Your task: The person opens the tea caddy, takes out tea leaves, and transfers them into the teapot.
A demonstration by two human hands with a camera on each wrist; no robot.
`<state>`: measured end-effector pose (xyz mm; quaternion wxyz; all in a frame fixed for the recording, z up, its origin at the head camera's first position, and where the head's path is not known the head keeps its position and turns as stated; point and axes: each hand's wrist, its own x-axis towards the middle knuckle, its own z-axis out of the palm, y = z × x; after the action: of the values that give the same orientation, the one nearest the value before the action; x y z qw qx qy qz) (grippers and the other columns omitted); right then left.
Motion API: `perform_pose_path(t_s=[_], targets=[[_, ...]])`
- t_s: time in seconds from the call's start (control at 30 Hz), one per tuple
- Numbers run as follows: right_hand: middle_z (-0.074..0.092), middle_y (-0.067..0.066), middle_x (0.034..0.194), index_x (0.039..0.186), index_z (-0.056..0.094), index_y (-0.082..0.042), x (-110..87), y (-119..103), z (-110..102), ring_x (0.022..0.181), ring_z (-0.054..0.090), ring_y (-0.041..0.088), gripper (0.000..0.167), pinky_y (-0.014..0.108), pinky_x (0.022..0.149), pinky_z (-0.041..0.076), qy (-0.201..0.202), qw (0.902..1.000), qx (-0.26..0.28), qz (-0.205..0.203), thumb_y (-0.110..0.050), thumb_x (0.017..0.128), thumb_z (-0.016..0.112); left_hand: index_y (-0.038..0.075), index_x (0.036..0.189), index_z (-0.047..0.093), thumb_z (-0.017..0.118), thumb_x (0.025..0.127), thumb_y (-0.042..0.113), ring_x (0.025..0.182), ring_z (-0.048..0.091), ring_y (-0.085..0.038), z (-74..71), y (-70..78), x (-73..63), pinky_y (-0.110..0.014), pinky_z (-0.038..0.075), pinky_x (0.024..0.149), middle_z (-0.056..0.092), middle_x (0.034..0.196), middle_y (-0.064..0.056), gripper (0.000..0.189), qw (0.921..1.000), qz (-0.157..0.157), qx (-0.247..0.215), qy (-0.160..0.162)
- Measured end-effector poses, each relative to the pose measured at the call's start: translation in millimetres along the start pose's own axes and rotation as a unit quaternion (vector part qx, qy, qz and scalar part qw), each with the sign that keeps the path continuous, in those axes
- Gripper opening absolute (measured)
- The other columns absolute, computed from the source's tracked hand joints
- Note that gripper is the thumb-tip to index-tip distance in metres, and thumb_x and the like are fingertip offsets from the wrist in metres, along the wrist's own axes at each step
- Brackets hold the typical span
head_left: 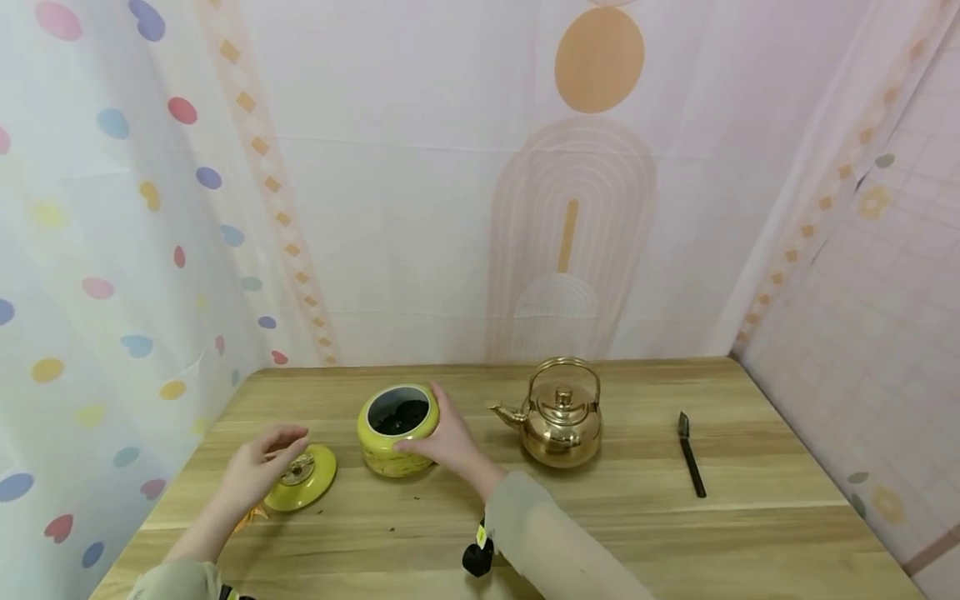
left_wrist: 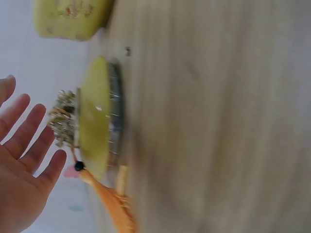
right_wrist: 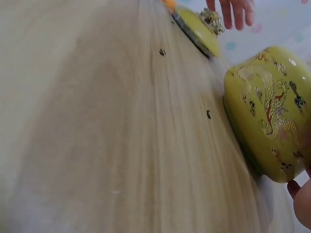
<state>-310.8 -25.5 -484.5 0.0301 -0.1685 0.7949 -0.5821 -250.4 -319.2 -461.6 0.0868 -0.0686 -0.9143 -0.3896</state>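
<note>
A round yellow jar [head_left: 386,460] stands uncovered on the table, with dark loose leaves [head_left: 408,415] inside. My right hand [head_left: 452,440] holds the jar from its right side, thumb at the front and fingers around the back. Gold dragon patterns show on the jar wall [right_wrist: 272,107] in the right wrist view. To the left lies its yellow lid [head_left: 321,483], topped by an ornate gold knob [left_wrist: 63,119] with an orange tassel [left_wrist: 114,206]. Over the lid hovers my left hand [head_left: 257,468], its fingers spread and apart from the knob in the left wrist view.
A shiny gold teapot [head_left: 562,433] with a raised handle stands right of the jar, spout pointing left. Farther right lies a small black-handled tool [head_left: 693,467]. A few dark crumbs [right_wrist: 209,114] are scattered on the wooden table [head_left: 750,533]. Patterned curtains [head_left: 405,250] hang behind.
</note>
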Motion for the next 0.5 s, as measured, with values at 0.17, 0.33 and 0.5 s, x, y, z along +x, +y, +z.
perform_pose_path(t_s=[0.17,0.33,0.5], targets=[[0.025,0.008,0.156,0.155,0.019,-0.024,7.2,0,5,0.140,0.028,0.032,0.114,0.054,0.108,0.030,-0.005,0.9996,-0.026,0.009,-0.040,0.067,0.089,-0.003,0.129,0.056,0.050,0.102,0.036,0.113,0.054,-0.033,-0.4,-7.2,-3.4,-0.010,0.042,0.081,0.061,0.123,-0.020,0.048,0.9999,-0.014,0.002,0.001],[0.027,0.008,0.155,0.155,0.021,-0.025,8.6,4,6,0.138,0.030,0.031,0.110,0.053,0.106,0.032,-0.007,0.9993,-0.033,0.016,-0.041,0.069,0.088,-0.002,0.131,0.055,0.053,0.100,0.036,0.117,0.052,-0.037,-1.2,-9.8,-5.0,-0.013,0.042,0.081,0.058,0.127,-0.023,0.048,0.9997,-0.021,0.003,-0.008],[0.029,0.008,0.154,0.154,0.022,-0.026,8.0,7,4,0.138,0.031,0.029,0.109,0.051,0.107,0.032,-0.006,0.9991,-0.040,0.011,-0.044,0.069,0.087,-0.001,0.131,0.056,0.058,0.098,0.035,0.117,0.053,-0.041,1.7,-12.8,-5.4,-0.029,0.051,0.085,0.056,0.129,-0.024,0.049,0.9994,-0.032,0.012,-0.011]])
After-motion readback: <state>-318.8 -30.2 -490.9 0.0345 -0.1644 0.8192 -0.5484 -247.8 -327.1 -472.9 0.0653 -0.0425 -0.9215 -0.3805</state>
